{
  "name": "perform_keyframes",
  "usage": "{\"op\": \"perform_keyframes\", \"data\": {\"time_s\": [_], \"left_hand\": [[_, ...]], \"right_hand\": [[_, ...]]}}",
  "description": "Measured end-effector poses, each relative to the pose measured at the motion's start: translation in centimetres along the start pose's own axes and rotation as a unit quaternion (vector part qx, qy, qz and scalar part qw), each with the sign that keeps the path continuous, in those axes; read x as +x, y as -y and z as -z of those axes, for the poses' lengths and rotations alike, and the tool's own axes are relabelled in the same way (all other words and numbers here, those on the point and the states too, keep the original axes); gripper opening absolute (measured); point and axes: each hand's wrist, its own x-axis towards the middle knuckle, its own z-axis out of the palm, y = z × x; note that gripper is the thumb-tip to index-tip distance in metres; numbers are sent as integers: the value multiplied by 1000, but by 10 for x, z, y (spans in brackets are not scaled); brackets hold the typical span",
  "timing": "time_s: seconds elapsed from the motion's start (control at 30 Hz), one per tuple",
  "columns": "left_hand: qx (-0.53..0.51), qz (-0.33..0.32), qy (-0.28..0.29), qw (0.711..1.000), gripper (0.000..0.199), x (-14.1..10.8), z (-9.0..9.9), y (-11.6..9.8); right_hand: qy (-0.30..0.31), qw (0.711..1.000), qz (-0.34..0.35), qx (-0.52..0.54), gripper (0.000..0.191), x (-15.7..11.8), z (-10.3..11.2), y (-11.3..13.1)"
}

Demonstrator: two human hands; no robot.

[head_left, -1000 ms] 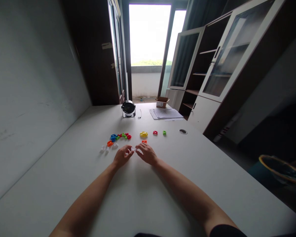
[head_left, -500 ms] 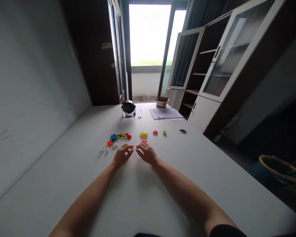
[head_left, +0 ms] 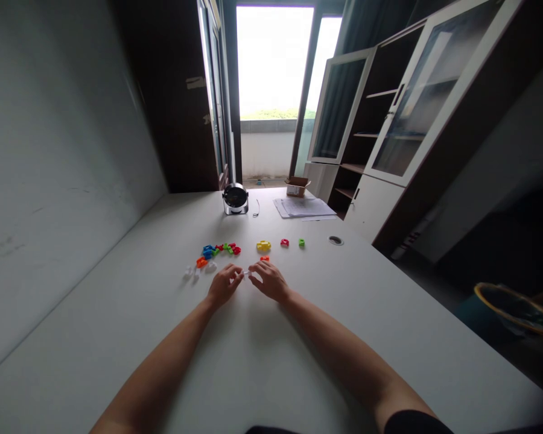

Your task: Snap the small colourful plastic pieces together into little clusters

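Between my fingertips is a small white plastic piece [head_left: 247, 273], mostly covered by the fingers. My left hand [head_left: 225, 283] pinches its left end, and my right hand [head_left: 269, 281] pinches its right end. Just beyond the right hand lies an orange piece [head_left: 265, 258], partly hidden by it. Farther out are a yellow piece [head_left: 263, 245], a pink-red piece [head_left: 285, 242] and a green piece [head_left: 301, 242]. Left of these, blue pieces [head_left: 207, 252] lie in a cluster with red and green ones. Another orange piece [head_left: 201, 262] and several white pieces [head_left: 212, 266] sit near my left hand.
A round black and silver device [head_left: 236, 199] stands at the back of the white table [head_left: 163, 313], a thin cord loop beside it. Papers [head_left: 305, 208] and an open cardboard box [head_left: 297, 187] lie to its right. A round cable hole [head_left: 336, 240] is near the right edge.
Both hands stay almost in place around the white piece, with only slight finger movement. The loose pieces on the table lie as before.
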Motion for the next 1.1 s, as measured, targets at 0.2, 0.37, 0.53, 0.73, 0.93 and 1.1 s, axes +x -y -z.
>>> {"op": "perform_keyframes", "data": {"time_s": [0.2, 0.37, 0.53, 0.73, 0.93, 1.1], "left_hand": [[6, -4, 0, 1000, 31, 0, 0, 2], [3, 4, 15, 1000, 32, 1, 0, 3], [-18, 13, 24, 999, 29, 1, -2, 6], [-17, 3, 23, 1000, 32, 0, -4, 8], [-8, -4, 20, 1000, 27, 0, -4, 7], [-6, -7, 21, 1000, 26, 0, -3, 7]], "right_hand": [[5, 1000, 3, -2, 11, 0, 0, 0], [0, 1000, 4, -1, 11, 1, 1, 0], [0, 1000, 2, 2, 12, 1, 1, 0], [-6, 1000, -3, -3, 12, 1, 1, 1], [-2, 1000, -4, -9, 11, 1, 1, 1], [-5, 1000, -4, -10, 10, 1, 0, 0]]}}
